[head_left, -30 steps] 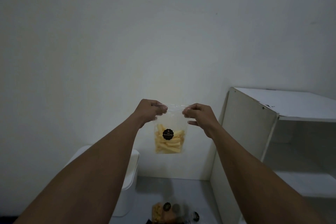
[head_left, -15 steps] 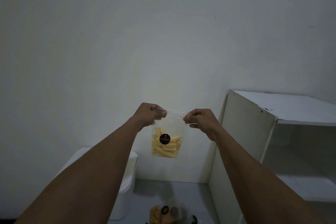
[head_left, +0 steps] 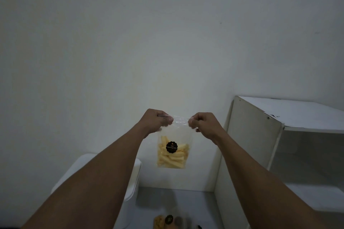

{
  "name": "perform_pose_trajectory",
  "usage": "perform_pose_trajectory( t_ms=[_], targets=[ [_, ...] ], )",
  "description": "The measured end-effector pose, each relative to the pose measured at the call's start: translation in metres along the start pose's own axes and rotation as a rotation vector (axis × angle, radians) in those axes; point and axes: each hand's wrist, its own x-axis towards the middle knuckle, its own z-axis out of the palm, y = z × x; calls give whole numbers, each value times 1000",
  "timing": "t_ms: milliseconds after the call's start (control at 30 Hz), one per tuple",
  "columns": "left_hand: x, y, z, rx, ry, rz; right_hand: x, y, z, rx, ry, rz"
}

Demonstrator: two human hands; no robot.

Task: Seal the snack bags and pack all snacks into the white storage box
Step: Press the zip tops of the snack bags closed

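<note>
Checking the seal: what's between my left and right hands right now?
The head view shows the clear top strip of the snack bag stretched between the left hand and right hand, both pinching it; nothing else.

Dim, flat light; wide-angle bending at edges; bottom edge perhaps slightly blurred.

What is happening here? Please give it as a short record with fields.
Bag: clear, hangs in the air, yellow sticks inside, black round label
Left hand: pinches the bag's top left corner
Right hand: pinches the bag's top right corner
White box: lower left, partly hidden
Other snacks: bottom edge, blurred
Shelf: white, at right
</note>
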Motion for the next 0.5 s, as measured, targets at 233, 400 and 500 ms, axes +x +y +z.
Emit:
perform_pose_trajectory(
  t_ms=[233,400,500],
  targets=[
    [2,3,5,35,-18,3,2,-4,7,-73,-27,-31],
    [2,2,6,22,-19,2,4,-3,4,-97,-21,-47],
    [3,1,5,29,-18,5,4,-7,8,-111,-55,-63]
  ],
)
